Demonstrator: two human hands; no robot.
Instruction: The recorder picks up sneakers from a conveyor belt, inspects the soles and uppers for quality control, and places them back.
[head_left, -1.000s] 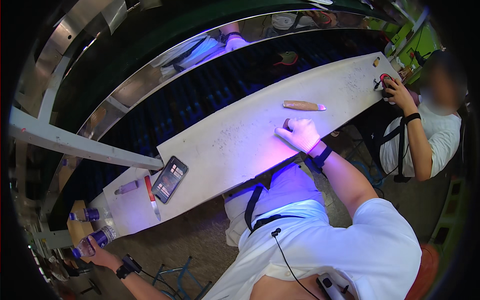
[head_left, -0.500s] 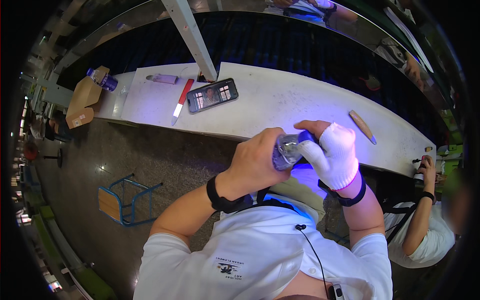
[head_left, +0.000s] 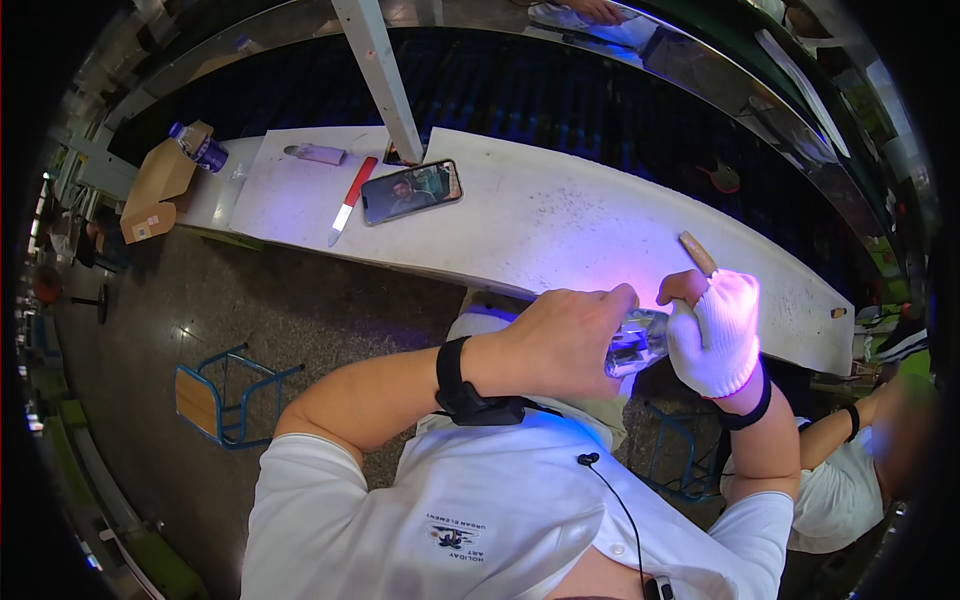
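My left hand (head_left: 565, 340), bare and with a black band at the wrist, is wrapped round a transparent plastic bottle (head_left: 640, 342) just past the table's front edge. The bottle lies tilted, its ridged end showing to the right of my fingers. Close beside that end is my right hand (head_left: 715, 335), in a white knit glove with bare fingertips showing. Its fingers are curled in; what they hold, if anything, is hidden. The blue cap cannot be seen. Behind the glove a wooden-handled tool (head_left: 697, 252) rests on the white table (head_left: 500, 215), partly covered.
A phone (head_left: 412, 191) and a red-handled knife (head_left: 352, 202) lie on the left half of the table, near a wrapped blade (head_left: 315, 153). Farther left are a purple-labelled bottle (head_left: 200, 148) and a cardboard box (head_left: 160, 190). A metal post (head_left: 380, 80) rises behind. A co-worker (head_left: 835, 490) sits at right.
Both hands have moved right and slightly nearer with the bottle. My right fingers have drawn off to the right and curled; the blue cap, visible before, is out of sight.
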